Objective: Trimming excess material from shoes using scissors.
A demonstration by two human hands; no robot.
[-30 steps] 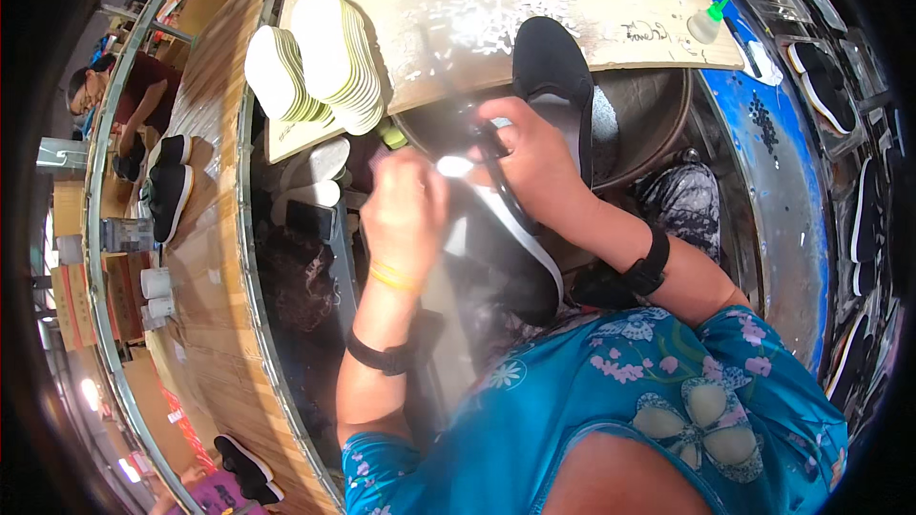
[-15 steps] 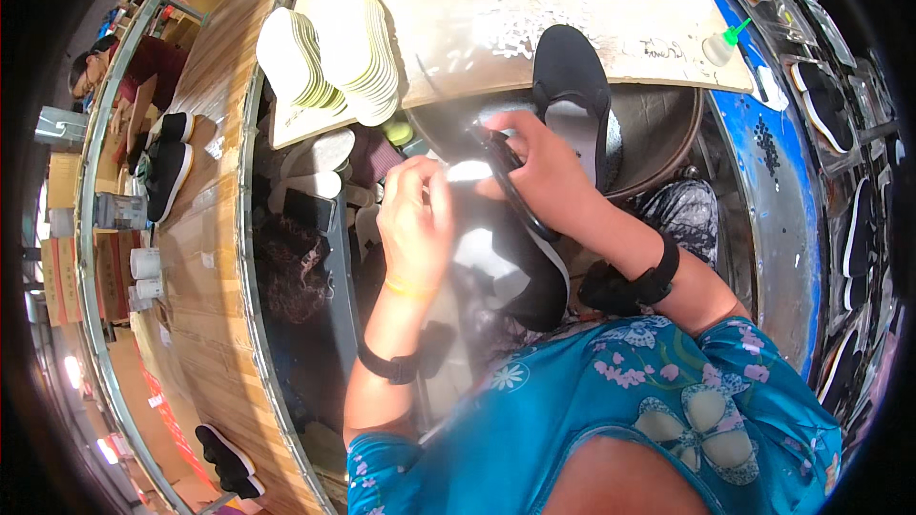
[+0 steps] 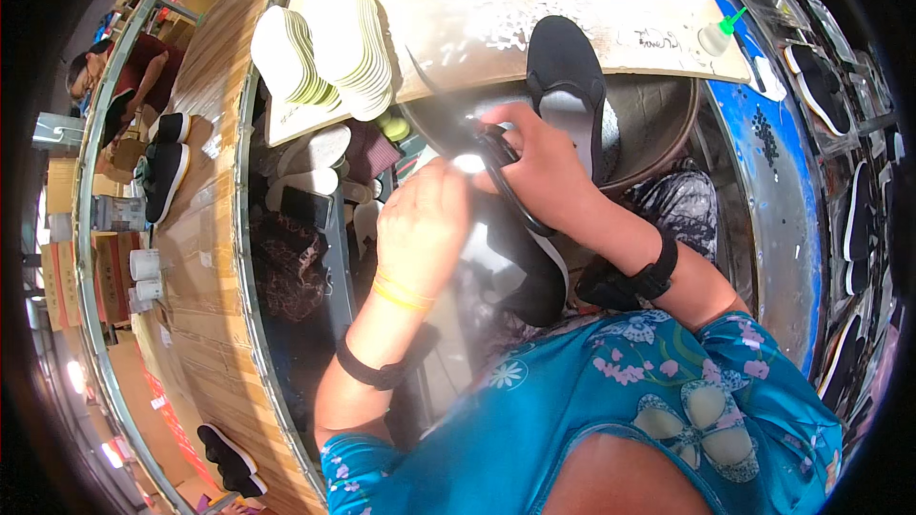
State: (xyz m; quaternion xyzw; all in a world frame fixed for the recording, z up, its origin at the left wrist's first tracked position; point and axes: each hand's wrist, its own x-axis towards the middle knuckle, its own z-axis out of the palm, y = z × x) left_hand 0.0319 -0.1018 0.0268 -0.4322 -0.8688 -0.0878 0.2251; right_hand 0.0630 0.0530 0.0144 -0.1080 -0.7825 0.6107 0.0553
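Note:
My right hand (image 3: pixel 549 172) is closed around a black tool with a curved, loop-like handle (image 3: pixel 520 193); glare hides its tip, so its exact kind does not show. Close beside it, my left hand (image 3: pixel 422 224) has its fingers curled together at the bright spot, and what they pinch is hidden. Under both hands a black slip-on shoe (image 3: pixel 530 281) with a pale inside rests on my lap. Another black shoe (image 3: pixel 568 52) lies beyond my right hand, its toe on the worn board (image 3: pixel 448 38) and its heel past the board's near edge.
Two stacks of pale insoles (image 3: pixel 348 52) stand on the board's left. A green-tipped bottle (image 3: pixel 716 36) sits at its right edge. Shoes hang on a rack (image 3: pixel 819 86) at right. Across the wooden table (image 3: pixel 205 267), a person (image 3: pixel 143 67) works near more shoes.
My left hand has moved right, up against the right hand, and its wrist has tilted. The right hand has hardly moved. At far left the person has shifted their arms.

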